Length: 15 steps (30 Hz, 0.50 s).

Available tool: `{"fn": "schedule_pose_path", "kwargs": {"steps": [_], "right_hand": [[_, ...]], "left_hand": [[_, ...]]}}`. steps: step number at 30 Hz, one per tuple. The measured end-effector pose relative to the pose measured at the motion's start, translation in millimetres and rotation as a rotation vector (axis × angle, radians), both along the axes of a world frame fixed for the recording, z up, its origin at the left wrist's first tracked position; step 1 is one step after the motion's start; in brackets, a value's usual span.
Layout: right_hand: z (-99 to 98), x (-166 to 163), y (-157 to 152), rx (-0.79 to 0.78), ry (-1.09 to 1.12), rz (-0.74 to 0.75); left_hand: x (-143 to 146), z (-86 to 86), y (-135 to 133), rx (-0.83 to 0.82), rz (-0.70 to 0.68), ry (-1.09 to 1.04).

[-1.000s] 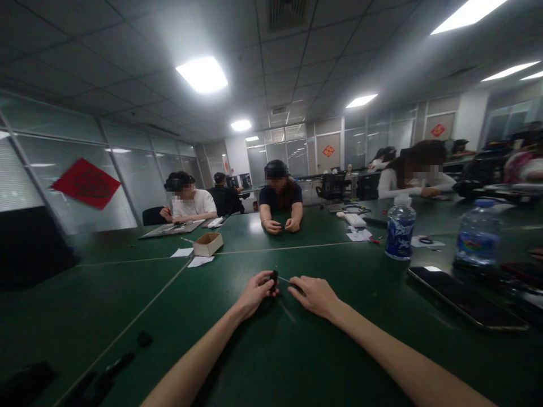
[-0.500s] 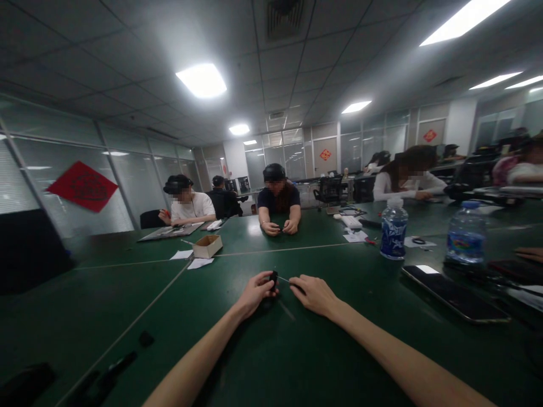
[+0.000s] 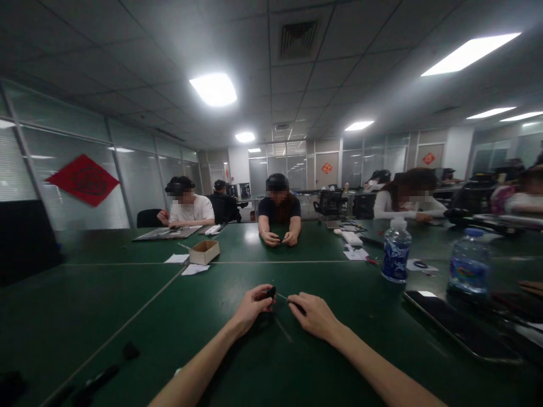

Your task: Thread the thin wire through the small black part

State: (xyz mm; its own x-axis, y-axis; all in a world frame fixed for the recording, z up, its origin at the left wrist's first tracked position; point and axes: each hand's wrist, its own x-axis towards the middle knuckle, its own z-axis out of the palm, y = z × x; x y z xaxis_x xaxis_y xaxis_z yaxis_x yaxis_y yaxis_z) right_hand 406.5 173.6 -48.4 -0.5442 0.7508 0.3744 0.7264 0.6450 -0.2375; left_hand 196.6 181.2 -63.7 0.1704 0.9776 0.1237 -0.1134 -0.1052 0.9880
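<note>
My left hand (image 3: 251, 307) pinches a small black part (image 3: 270, 292) just above the green table (image 3: 203, 333). My right hand (image 3: 314, 314) sits close beside it, gripping a thin dark tool (image 3: 292, 303) whose slim metal tip points left at the black part. Both forearms stretch out from the bottom of the view. What the black part is stays too small to tell.
A small cardboard box (image 3: 204, 251) with paper slips lies at the middle left. Two water bottles (image 3: 395, 252) (image 3: 469, 267) and a dark phone (image 3: 453, 325) are at the right. Black pieces (image 3: 97, 379) lie at the near left. Several people sit across the table.
The view has tilted so my hands sit slightly lower in the picture. My hands keep the same grip and stay close together; nothing on the table has moved.
</note>
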Motion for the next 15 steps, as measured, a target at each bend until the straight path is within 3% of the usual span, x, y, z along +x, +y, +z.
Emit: {"fn": "schedule_pose_path", "kwargs": {"steps": [15], "right_hand": [[-6.8,-1.1,9.4,-0.034,0.029,0.048]], "left_hand": [[2.2,1.7,-3.5,0.059,0.017,0.093]]}}
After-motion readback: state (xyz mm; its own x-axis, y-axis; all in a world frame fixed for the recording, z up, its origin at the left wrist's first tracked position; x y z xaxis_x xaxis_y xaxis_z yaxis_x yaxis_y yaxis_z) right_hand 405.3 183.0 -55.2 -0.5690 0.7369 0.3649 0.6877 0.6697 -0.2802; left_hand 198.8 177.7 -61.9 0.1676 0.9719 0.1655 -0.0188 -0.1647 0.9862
